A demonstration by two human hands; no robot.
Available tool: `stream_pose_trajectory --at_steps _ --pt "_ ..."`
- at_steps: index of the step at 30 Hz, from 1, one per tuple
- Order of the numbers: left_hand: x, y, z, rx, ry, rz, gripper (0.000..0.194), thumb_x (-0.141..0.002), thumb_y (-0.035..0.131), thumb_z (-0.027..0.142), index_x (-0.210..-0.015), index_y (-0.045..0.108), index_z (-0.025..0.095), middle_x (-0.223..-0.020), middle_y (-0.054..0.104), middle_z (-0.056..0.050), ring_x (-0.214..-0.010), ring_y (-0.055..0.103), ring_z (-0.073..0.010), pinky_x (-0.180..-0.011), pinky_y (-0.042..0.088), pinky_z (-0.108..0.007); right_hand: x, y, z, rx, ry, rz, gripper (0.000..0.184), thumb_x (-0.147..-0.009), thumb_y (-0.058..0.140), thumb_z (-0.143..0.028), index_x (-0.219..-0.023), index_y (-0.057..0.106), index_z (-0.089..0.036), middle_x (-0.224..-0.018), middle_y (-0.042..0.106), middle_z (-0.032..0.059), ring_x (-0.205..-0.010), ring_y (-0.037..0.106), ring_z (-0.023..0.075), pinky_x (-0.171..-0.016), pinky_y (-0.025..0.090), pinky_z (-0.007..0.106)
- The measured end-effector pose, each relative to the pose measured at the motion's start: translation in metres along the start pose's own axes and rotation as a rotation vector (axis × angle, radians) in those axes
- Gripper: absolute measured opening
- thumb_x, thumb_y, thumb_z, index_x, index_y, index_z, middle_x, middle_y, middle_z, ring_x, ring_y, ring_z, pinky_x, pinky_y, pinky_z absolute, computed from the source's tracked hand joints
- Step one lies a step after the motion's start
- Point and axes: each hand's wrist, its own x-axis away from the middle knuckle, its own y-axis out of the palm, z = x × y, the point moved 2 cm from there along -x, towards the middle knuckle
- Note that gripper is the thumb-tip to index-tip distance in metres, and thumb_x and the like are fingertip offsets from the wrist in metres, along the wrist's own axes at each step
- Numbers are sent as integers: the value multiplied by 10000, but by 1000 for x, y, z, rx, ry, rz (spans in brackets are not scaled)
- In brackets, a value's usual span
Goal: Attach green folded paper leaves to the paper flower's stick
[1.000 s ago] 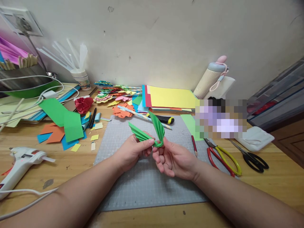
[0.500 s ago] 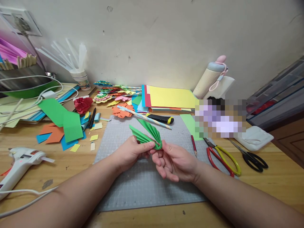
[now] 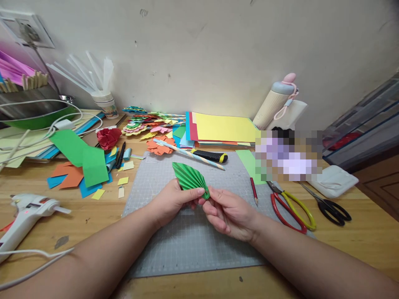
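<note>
A pleated green paper leaf is held up over the grey cutting mat, its folds fanning out toward the upper left. My left hand pinches its lower part, thumb on top. From the other side, my right hand grips the gathered tip between thumb and fingers. Beyond the leaf, an orange paper flower with a striped paper straw lies at the mat's far edge, beside a black and yellow utility knife.
Left are a glue gun with its cord and green paper pieces. Right lie a red pencil, red-and-yellow-handled pliers and black scissors. Coloured paper sheets and a bottle stand near the wall.
The two pleated halves of the green leaf, apart before, now meet as one continuous fan. Both hands have stayed in nearly the same place, the right fingers curled in more.
</note>
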Motion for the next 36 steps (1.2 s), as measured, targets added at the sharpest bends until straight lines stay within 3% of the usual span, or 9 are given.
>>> stream_pose_trajectory --at_steps 7,21,36 --pt "0 3 3 131 -16 27 221 -718 687 325 -677 609 122 -618 586 -15 -561 514 -96 -562 400 -223 2 2 2 6 37 19 285 -865 520 -410 -853 555 -128 -582 503 -64 -365 493 39 -293 332 120" --pt "1 2 3 86 -28 -58 195 -749 656 273 -635 596 126 -566 596 -11 -515 501 -83 -527 382 -213 4 5 6 -48 66 9 208 -866 542 -307 -827 572 -105 -588 540 -42 -416 563 61 -336 410 128" --pt "-2 3 0 141 -22 -18 214 -713 697 315 -694 617 117 -592 586 -5 -514 506 -76 -523 384 -203 1 5 7 -73 37 76 196 -808 615 -296 -789 568 -107 -552 515 -50 -378 507 51 -320 375 131"
